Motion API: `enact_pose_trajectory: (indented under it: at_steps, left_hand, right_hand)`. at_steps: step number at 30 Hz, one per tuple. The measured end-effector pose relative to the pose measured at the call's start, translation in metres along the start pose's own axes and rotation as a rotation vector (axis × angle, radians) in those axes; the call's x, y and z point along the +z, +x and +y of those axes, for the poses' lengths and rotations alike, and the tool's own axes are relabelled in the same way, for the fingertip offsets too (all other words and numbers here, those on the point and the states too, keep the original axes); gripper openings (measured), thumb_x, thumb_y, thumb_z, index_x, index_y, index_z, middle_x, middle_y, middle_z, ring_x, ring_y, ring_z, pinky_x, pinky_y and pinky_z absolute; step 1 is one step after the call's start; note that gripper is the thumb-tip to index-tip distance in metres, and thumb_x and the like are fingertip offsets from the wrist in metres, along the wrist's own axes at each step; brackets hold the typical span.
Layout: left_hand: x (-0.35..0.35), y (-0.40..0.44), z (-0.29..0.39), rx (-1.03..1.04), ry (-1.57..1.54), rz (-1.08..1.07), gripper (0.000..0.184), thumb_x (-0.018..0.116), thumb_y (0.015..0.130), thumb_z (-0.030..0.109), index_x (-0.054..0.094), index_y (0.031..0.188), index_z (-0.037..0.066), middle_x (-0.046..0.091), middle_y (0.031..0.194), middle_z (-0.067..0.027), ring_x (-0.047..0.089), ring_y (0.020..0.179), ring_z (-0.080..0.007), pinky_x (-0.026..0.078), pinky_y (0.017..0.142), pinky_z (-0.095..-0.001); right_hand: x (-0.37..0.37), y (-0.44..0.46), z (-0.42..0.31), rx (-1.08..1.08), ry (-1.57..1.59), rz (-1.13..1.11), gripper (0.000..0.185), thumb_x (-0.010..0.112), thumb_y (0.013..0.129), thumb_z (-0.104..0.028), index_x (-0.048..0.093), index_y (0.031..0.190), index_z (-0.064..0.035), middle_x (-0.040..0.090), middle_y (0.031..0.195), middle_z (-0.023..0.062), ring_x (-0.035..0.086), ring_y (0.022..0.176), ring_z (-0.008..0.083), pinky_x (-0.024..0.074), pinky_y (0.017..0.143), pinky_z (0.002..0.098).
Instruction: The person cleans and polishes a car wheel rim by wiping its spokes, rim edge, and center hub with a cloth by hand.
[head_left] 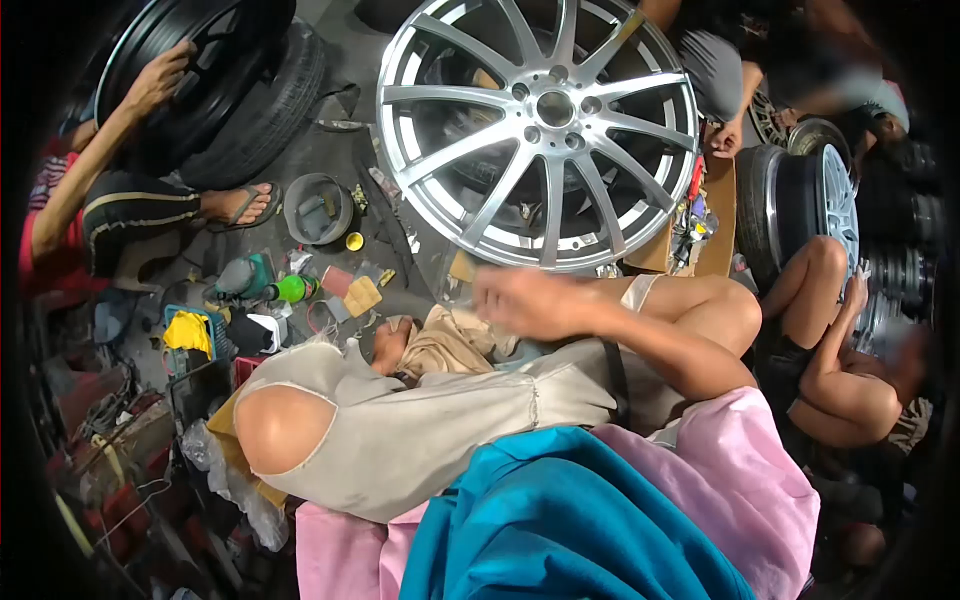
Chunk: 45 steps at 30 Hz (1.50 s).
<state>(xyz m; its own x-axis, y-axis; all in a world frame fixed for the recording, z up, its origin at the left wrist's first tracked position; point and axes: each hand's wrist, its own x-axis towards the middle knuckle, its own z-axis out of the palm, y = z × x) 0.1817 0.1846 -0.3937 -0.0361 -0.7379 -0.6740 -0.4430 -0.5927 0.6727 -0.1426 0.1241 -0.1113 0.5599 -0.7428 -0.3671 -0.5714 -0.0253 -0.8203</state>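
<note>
Stretching inward from 4 o'clock, the bare right forearm is bent at the elbow and held low over the lap, with the right hand (535, 303) brought near the centre. Its fingers are pointed toward 9 o'clock, but they are blurred by motion — whether they are spread or curled, or anything is held, cannot be told. The left hand is not shown.

A large silver wheel rim (557, 158), many-spoked and seen face-on, is placed at 12 to 1 o'clock, just beyond the right hand; contact cannot be confirmed. A beige cloth (447, 345) is bunched near the centre, toward 7 o'clock. A round metal bowl (318, 210) is seen at 10 o'clock, and a green bottle (292, 289) at 9.

At 10 to 11 o'clock, a dark wheel (170, 90) is touched by a co-worker's hand (163, 78). Another person (850, 385) is seated at 3 to 4 o'clock.
</note>
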Motion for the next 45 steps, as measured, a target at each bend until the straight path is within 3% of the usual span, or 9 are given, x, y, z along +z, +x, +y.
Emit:
enact_pose_trajectory:
  at_steps: [10, 20, 25, 29, 30, 34, 37, 39, 45]
  left_hand:
    - [-0.047, -0.058, 0.02, -0.197, -0.34, -0.002, 0.034, 0.068, 0.1, 0.032, 0.073, 0.108, -0.001, 0.077, 0.099, -0.0085, 0.071, 0.086, -0.0196, 0.055, 0.078, -0.037]
    - [-0.057, -0.072, 0.014, -0.241, -0.442, -0.092, 0.032, 0.069, 0.1, 0.029, 0.073, 0.11, -0.001, 0.077, 0.102, -0.0084, 0.071, 0.087, -0.0193, 0.055, 0.078, -0.0366]
    - [-0.054, -0.066, 0.019, -0.24, -0.471, -0.152, 0.031, 0.069, 0.1, 0.028, 0.072, 0.112, -0.001, 0.077, 0.103, -0.0083, 0.072, 0.087, -0.0192, 0.055, 0.078, -0.0363]
    - [-0.056, -0.068, 0.026, -0.251, -0.477, -0.192, 0.031, 0.07, 0.1, 0.028, 0.072, 0.113, -0.001, 0.077, 0.105, -0.0083, 0.072, 0.087, -0.0191, 0.055, 0.078, -0.0362]
    - [-0.054, -0.068, 0.03, -0.249, -0.491, -0.213, 0.031, 0.07, 0.1, 0.027, 0.072, 0.113, 0.0, 0.077, 0.105, -0.0083, 0.072, 0.087, -0.019, 0.056, 0.078, -0.0361]
    - [-0.052, -0.07, 0.043, -0.246, -0.531, -0.303, 0.03, 0.07, 0.1, 0.026, 0.072, 0.114, 0.0, 0.077, 0.106, -0.0082, 0.072, 0.088, -0.0189, 0.056, 0.078, -0.036]
    - [-0.048, -0.07, 0.052, -0.23, -0.577, -0.412, 0.031, 0.072, 0.098, 0.027, 0.072, 0.116, 0.001, 0.076, 0.107, -0.0071, 0.071, 0.088, -0.0178, 0.055, 0.077, -0.0355]
    - [-0.044, -0.066, 0.056, -0.218, -0.639, -0.543, 0.037, 0.078, 0.094, 0.03, 0.071, 0.12, 0.004, 0.074, 0.11, -0.0039, 0.069, 0.088, -0.0145, 0.054, 0.075, -0.0344]
    - [-0.044, -0.039, 0.075, 0.026, 0.038, -0.615, 0.049, 0.072, 0.097, 0.051, 0.074, 0.104, 0.002, 0.069, 0.089, 0.0018, 0.059, 0.078, -0.0085, 0.046, 0.067, -0.0292]
  right_hand:
    - [0.124, 0.095, 0.116, 0.231, -0.374, -0.238, 0.038, 0.056, 0.091, -0.013, 0.057, 0.124, 0.0058, 0.07, 0.111, 0.0337, 0.07, 0.108, 0.0454, 0.0559, 0.091, 0.0523]
    - [0.164, 0.189, 0.129, 0.273, -0.073, -0.018, 0.034, 0.061, 0.096, -0.028, 0.062, 0.113, 0.0016, 0.072, 0.102, 0.0272, 0.069, 0.1, 0.0472, 0.0553, 0.087, 0.0528]
    - [0.17, 0.18, 0.132, 0.01, -0.021, 0.163, 0.045, 0.073, 0.091, -0.043, 0.066, 0.115, -0.0053, 0.071, 0.105, 0.0181, 0.07, 0.102, 0.0391, 0.0545, 0.087, 0.0466]
    - [0.117, 0.133, 0.16, 0.096, -0.579, -0.595, 0.051, 0.076, 0.084, -0.028, 0.066, 0.126, 0.0007, 0.056, 0.137, 0.0246, 0.06, 0.124, 0.0374, 0.0486, 0.106, 0.0416]
    - [0.128, 0.113, 0.205, -0.044, -0.722, -0.549, 0.051, 0.075, 0.082, -0.022, 0.065, 0.126, 0.0026, 0.058, 0.134, 0.0237, 0.059, 0.126, 0.0383, 0.0475, 0.108, 0.0408]
    - [0.147, 0.048, 0.3, 0.12, -0.459, -0.212, 0.042, 0.069, 0.085, -0.018, 0.067, 0.12, 0.0047, 0.066, 0.126, 0.02, 0.057, 0.129, 0.0396, 0.0446, 0.112, 0.0381]
    - [0.137, 0.047, 0.281, -0.79, -1.536, -0.101, 0.025, 0.064, 0.09, -0.019, 0.076, 0.105, -0.0036, 0.076, 0.104, 0.0142, 0.076, 0.092, 0.0288, 0.061, 0.087, 0.0369]
    - [0.123, 0.049, 0.22, -0.051, -0.898, -0.421, 0.029, 0.061, 0.095, -0.027, 0.077, 0.098, -0.0027, 0.076, 0.098, 0.017, 0.076, 0.087, 0.0317, 0.0602, 0.085, 0.0408]
    - [0.038, -0.02, 0.101, -0.082, -0.087, -0.312, 0.045, 0.062, 0.099, -0.047, 0.074, 0.092, -0.0041, 0.072, 0.088, 0.0222, 0.072, 0.087, 0.0385, 0.0541, 0.081, 0.0494]
